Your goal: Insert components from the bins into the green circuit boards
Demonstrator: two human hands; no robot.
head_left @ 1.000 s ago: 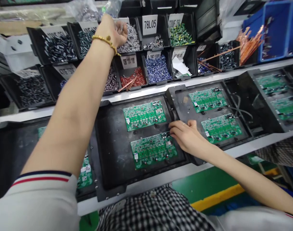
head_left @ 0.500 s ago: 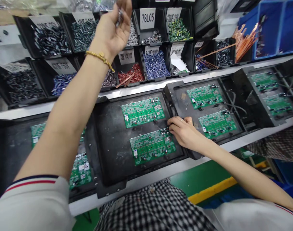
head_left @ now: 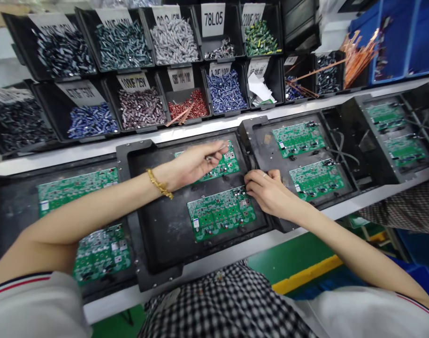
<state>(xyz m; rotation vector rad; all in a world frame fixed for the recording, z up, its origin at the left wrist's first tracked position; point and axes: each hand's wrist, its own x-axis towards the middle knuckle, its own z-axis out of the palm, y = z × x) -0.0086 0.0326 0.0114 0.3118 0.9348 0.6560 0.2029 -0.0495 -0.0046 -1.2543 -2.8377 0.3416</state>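
My left hand [head_left: 196, 162], with a yellow bracelet at the wrist, is above the upper green circuit board [head_left: 219, 169] in the middle tray. Its fingers are curled round small grey parts that are partly hidden and blurred. My right hand [head_left: 265, 191] rests at the right end of the lower circuit board [head_left: 221, 213], by the tray's edge. Its fingertips are pressed together near the board's corner, and what they hold, if anything, is hidden. White and dark components sit on both boards.
Black bins of loose components stand in two rows behind the trays, among them a grey-white parts bin [head_left: 174, 41] and a red parts bin [head_left: 188, 105]. More boards lie in trays at left and right. Copper-coloured strips [head_left: 360, 58] stick up at the right.
My left hand has come down from the upper bins to over the upper board, bringing small parts. My right hand has stayed at the lower board's right end.
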